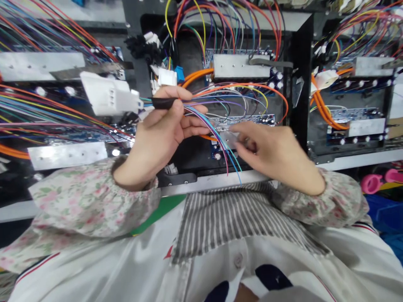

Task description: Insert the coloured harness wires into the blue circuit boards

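Observation:
My left hand [166,126] is closed around a wire harness, its thumb pressing on the black sleeve [163,103]. A white connector [110,96] sticks out of the harness to the left. On the other side, loose blue, teal, purple and pink wires [222,144] fan down to free ends, while orange and yellow ones arc to the right. Just right of those ends is my right hand [264,147], slightly blurred, its thumb and forefinger bent and apart with nothing visible between them. Behind the fingers lies a circuit board [217,155] with a metal plate.
Another circuit board [242,66] with a metal plate sits behind, under arching wires. Black trays with similar boards stand left and right. A white connector [166,77] lies beyond my left hand. A metal rail [217,179] runs along the front. Pink-handled tools [371,183] lie at right.

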The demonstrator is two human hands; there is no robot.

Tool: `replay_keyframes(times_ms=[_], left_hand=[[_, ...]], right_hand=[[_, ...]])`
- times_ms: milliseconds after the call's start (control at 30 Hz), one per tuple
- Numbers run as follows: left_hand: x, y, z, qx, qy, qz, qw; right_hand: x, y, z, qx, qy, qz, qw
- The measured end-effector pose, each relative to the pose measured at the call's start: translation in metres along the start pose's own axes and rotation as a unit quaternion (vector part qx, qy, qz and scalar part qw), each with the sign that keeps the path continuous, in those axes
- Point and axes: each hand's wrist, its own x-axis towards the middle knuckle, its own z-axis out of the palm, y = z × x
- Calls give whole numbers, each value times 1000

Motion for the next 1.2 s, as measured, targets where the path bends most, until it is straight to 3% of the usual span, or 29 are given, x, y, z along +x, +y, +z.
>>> replay_keyframes(times_ms=[133,200,300,433,900,1067,1200], left_hand=[[2,-5,2,90,22,106,990],[2,-7,4,123,35,155,980],[2,-8,6,147,47,177,972],[2,-4,7,113,23,134,984],[2,-2,3,88,0,92,992],[0,-2,4,97,22,74,992],[0,-2,3,93,25,63,993]], right_hand=[[-3,18,-16,13,138,100,985],[-2,29,-15,53,185,119,974],[1,40,-5,67,166,120,976],[3,46,6,57,162,118,978],[1,49,4,52,155,109,981],[3,29,5,-6,116,109,987],[8,6,8,-15,21,38,999]])
